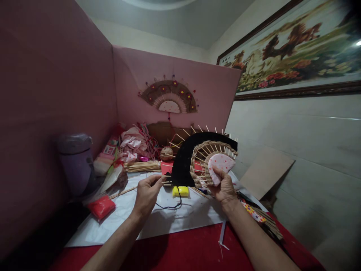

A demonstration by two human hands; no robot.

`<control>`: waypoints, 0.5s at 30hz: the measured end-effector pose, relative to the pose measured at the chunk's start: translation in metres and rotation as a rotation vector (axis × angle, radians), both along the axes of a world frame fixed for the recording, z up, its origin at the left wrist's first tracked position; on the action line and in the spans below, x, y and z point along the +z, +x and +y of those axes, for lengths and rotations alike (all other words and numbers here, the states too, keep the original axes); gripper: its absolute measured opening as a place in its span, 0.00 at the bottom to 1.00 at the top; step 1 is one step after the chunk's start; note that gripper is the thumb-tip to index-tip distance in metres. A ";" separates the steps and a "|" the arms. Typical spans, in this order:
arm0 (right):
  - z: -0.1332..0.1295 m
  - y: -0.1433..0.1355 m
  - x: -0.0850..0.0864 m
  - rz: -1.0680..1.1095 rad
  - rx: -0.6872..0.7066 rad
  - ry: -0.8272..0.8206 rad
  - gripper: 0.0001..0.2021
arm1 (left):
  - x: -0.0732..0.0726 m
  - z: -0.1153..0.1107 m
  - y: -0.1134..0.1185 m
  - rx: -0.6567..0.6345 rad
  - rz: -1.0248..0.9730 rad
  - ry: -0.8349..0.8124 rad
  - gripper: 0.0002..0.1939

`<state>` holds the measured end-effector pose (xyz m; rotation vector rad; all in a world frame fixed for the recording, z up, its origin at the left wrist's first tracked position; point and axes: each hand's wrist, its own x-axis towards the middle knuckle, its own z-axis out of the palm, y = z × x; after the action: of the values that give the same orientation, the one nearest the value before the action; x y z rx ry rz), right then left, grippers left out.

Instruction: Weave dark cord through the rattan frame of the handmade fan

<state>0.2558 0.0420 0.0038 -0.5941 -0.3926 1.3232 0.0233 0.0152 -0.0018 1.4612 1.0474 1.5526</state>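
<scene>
A handmade fan (183,162) with thin wooden sticks, a black outer band and a braided brown inner band is held up above the table. My right hand (225,190) grips it by the pink dotted half-round piece (221,163), thumb on the front. At the fan's lower left corner, my left hand (148,192) is closed in a pinch on the protruding stick ends. Black yarn (180,201) hangs from the band's lower edge and loops towards the left hand. Whether the left fingers also pinch the yarn, I cannot tell.
A white sheet (113,222) covers part of the red tablecloth (169,252). Around it are a red packet (101,207), a yellow packet (181,191), bundled sticks (142,166), a twine ball (167,153) and a purple container (76,165). Another decorated fan (170,94) hangs on the pink panel.
</scene>
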 end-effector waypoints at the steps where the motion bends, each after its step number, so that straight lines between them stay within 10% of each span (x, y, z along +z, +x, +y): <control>1: 0.000 0.000 0.000 0.005 0.002 0.003 0.09 | 0.000 0.000 0.000 -0.008 0.003 -0.003 0.13; 15: -0.002 0.002 0.005 -0.121 0.115 -0.009 0.07 | 0.002 0.006 -0.016 0.210 0.624 0.304 0.08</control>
<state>0.2582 0.0396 0.0088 -0.6692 -0.5269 1.4034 0.0075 0.0210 0.0001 2.1928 1.3918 1.4735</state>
